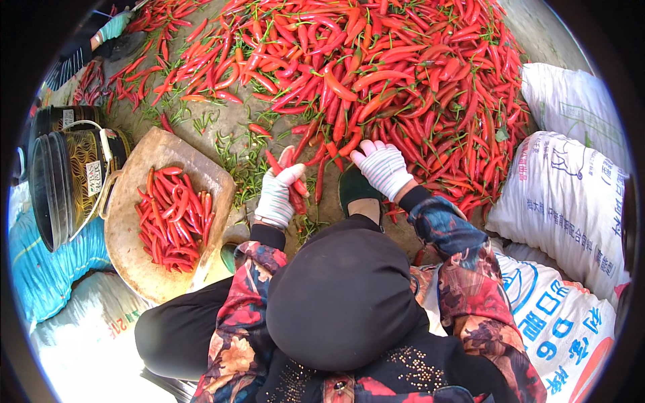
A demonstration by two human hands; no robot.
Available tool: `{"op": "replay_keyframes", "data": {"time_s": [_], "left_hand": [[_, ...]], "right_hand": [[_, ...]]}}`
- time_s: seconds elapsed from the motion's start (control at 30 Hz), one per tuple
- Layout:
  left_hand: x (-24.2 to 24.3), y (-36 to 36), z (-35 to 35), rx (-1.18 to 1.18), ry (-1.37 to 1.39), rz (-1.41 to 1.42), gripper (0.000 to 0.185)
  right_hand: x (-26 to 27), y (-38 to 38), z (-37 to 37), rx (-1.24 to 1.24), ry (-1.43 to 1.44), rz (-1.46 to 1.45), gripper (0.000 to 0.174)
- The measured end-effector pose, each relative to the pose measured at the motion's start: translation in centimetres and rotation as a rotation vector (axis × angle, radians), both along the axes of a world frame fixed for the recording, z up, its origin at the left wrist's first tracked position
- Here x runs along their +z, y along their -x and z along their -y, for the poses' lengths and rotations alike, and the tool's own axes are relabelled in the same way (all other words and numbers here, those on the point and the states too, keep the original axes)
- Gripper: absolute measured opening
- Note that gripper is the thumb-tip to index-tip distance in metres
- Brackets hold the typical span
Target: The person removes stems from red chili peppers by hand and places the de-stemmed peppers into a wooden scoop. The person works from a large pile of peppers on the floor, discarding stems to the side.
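Note:
My left hand [280, 194], in a striped fingerless glove, holds a few red chili peppers [299, 184] above the ground. My right hand [383, 165], gloved the same way, is at the near edge of a large pile of red chili peppers [428, 80], many with green stems. Its fingertips are beside the peppers; whether they grip one is hidden. To the left of my left hand, a worn scoop-shaped container [211, 174] holds a heap of stemless red chili peppers [174, 219]. Loose green stems [237, 169] litter the ground between the container and the pile.
Two dark buckets, the nearer one patterned gold [83, 176], are at the left beside a blue woven sack [60, 267]. Full white woven sacks [559, 201] bearing print line the right. Another person's gloved hand [115, 26] shows at top left. My green shoe [355, 189] stands below the pile.

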State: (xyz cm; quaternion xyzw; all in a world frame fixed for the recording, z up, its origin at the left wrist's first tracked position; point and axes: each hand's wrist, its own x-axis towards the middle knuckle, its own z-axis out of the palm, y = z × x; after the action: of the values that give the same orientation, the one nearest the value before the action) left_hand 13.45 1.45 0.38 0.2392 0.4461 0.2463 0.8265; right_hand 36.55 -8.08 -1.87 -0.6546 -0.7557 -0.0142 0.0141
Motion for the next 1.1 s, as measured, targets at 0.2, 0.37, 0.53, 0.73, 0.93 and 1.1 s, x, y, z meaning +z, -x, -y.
{"op": "replay_keyframes", "data": {"time_s": [0.2, 0.37, 0.53, 0.73, 0.93, 1.1], "left_hand": [[-0.2, -0.8, 1.0, -0.007, 0.026, 0.049, 0.068], [-0.6, -1.0, 1.6, -0.107, 0.002, 0.083, 0.063], [-0.2, -0.5, 1.9, -0.199, 0.044, 0.184, 0.059], [0.8, -0.3, 1.7, -0.226, 0.101, 0.05, 0.035], [1.7, 2.9, 0.9, -0.104, 0.186, 0.226, 0.052], [2.4, 6.7, -0.1, 0.021, 0.135, 0.307, 0.058]], "right_hand": [[0.8, -0.3, -1.2, 0.006, 0.062, -0.197, 0.017], [4.2, 2.0, -1.6, -0.105, 0.05, -0.672, 0.023], [5.8, 3.7, -3.1, -0.628, 0.58, -1.721, 0.024], [3.6, 5.1, -4.2, 0.057, -0.105, -0.739, 0.013], [0.4, 3.0, -4.0, -0.126, -0.077, -0.496, 0.022], [-1.5, 2.0, -2.5, 0.008, 0.135, -0.008, 0.024]]}}
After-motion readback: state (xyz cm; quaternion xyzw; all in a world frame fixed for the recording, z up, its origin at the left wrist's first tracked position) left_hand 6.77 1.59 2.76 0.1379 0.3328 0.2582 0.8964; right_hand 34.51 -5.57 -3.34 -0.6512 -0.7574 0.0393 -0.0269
